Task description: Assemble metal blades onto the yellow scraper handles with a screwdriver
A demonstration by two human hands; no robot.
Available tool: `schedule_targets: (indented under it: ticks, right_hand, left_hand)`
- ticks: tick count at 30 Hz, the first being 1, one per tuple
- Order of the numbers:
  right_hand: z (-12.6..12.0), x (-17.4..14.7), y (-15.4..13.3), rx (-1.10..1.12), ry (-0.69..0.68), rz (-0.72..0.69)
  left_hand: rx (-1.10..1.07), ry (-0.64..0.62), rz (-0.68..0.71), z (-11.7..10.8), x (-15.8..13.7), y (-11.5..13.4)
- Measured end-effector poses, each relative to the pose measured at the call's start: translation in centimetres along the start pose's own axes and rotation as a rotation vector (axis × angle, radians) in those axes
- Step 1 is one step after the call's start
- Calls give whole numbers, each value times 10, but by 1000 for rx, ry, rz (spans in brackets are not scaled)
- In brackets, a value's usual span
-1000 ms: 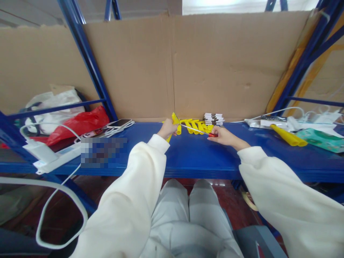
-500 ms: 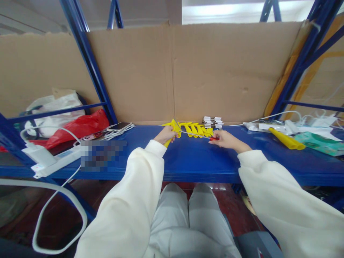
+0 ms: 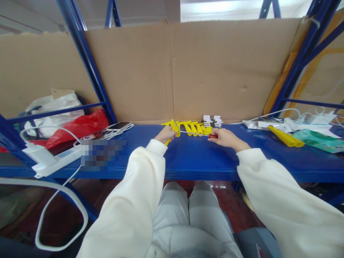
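Note:
At the middle of the blue shelf, my left hand [image 3: 166, 134] is closed on a yellow plastic piece [image 3: 176, 126]. A thin metal strip crosses this piece; its kind is too small to tell. My right hand [image 3: 225, 138] is closed round the red handle of what looks like a screwdriver [image 3: 197, 133]. Its long thin shaft points left and reaches the yellow piece in my left hand. Several similar yellow pieces [image 3: 192, 128] lie in a row behind the shaft. Just behind my right hand is a small stack of white and black pieces [image 3: 212, 120].
Cardboard [image 3: 215, 71] stands upright along the back. To the right lie a yellow rolled sheet [image 3: 286, 137], a green packet [image 3: 317, 140] and white cables. At left are a power strip [image 3: 60, 161], a phone [image 3: 121, 125], a coiled cable and a red bag [image 3: 80, 127].
Hardly anything differs. My right hand has tipped the shaft slightly, so it lies a little more level. Both hands keep their holds.

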State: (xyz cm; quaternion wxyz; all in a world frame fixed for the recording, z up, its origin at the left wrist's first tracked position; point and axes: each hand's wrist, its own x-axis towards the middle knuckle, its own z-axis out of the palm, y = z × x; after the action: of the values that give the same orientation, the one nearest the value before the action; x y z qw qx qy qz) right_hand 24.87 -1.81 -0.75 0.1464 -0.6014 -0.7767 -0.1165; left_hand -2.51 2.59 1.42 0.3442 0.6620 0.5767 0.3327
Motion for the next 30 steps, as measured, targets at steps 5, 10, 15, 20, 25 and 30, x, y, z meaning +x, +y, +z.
schedule_targets:
  ticks: [5,10,15,20,25,30]
  right_hand:
    - [-6,-3,-9,-121,17,108]
    - [-6,-3,-12,-116,-45,105]
    - [-7,-4,-11,-38,-102,11]
    - [-12,-7,-15,-55,-75,-14]
    - [-18,-10,-21,-189,10,85]
    - [-17,-11,-24,-282,22,78]
  left_hand:
    - [4,-5,-17,3,-4,2]
    - [-8,-3,-24,3,-1,1]
    - [-38,3,-18,1,1,-2]
    - [-51,10,-23,1,-1,-1]
    - [-29,23,-4,4,0,-1]
    - [9,20,5,5,5,-4]
